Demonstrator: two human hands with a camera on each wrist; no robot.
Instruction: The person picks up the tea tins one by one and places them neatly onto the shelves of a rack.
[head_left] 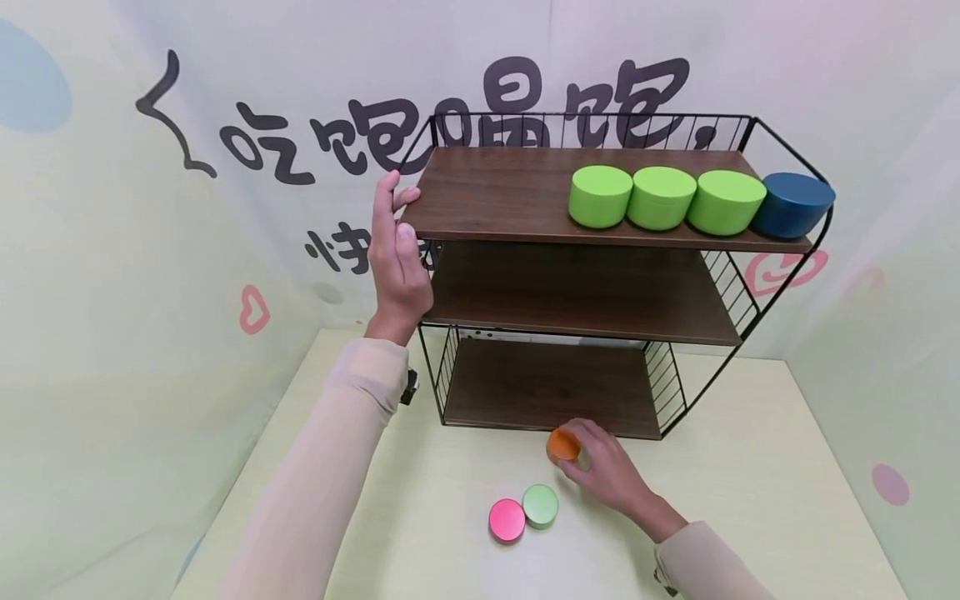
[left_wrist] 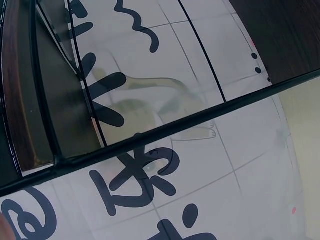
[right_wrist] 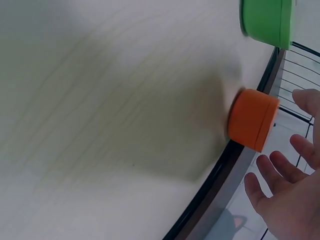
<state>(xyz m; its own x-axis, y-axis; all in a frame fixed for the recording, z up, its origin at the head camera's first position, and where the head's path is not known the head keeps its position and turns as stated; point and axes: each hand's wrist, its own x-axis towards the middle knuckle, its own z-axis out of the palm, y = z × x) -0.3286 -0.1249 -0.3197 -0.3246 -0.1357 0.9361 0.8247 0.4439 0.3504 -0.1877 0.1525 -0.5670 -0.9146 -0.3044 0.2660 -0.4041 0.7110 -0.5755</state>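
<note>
Beside an orange round tin (head_left: 561, 447) on the table, at the foot of a three-tier rack, is my right hand (head_left: 603, 467). In the right wrist view its spread fingers (right_wrist: 272, 175) curve near the tin, with a gap showing between them. My left hand (head_left: 399, 258) is raised at the upper left corner of the rack, fingers pointing up, right at the edge of the top shelf (head_left: 487, 192). Only a sliver of that hand shows in the left wrist view. A pink tin (head_left: 507, 521) and a light green tin (head_left: 540, 506) stand side by side nearer me.
Three lime green tins (head_left: 663, 198) and a dark blue tin (head_left: 793, 204) line the right of the top shelf. Below are a brown middle shelf (head_left: 577, 292) and bottom shelf (head_left: 555, 383) in a black wire frame. A printed curtain (head_left: 225, 400) hangs behind and at the sides.
</note>
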